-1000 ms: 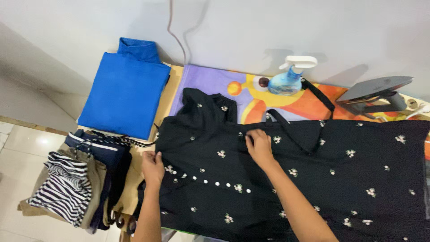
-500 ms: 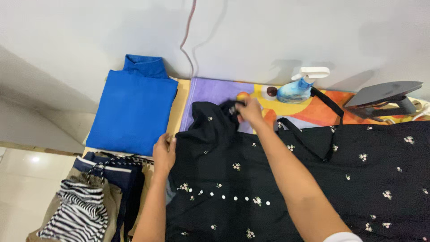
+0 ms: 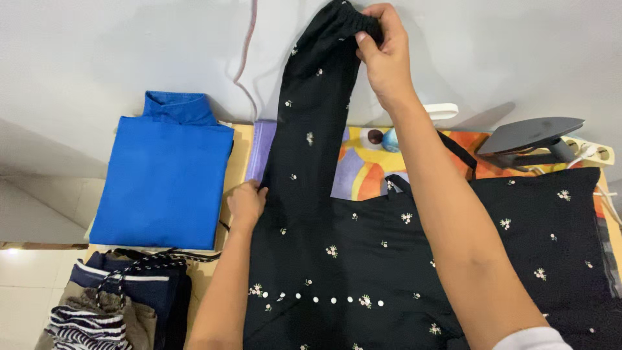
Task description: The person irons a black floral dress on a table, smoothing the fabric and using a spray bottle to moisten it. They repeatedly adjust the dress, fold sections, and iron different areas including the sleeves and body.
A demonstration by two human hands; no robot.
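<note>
Right hand: the right hand is raised high against the pale wall, fingers pinched shut on the gathered cuff of a sleeve. Half a second ago this hand was low, grasping the same cuff down on the cloth; it has since lifted it well up.

Left hand: the left hand rests at the shoulder edge of the black dress, fingers curled over the fabric edge. Whether they truly clamp it or only press, I cannot tell. It has stayed at nearly the same spot.

Garment: a black dress with small white flowers and a row of white buttons below the left fingers. Its body lies flat on the desk, and its 1 raised sleeve hangs stretched straight between the 2 hands.

What this means: judging by the taut sleeve, the sleeve is being pulled out to its full length.

Beyond the left fingers: a folded blue top, just beside the dress. Below it, a pile of dark and striped clothes.

Behind the right forearm: a bright patterned ironing mat, a spray bottle mostly hidden, and a dark iron upright at the far edge.
</note>
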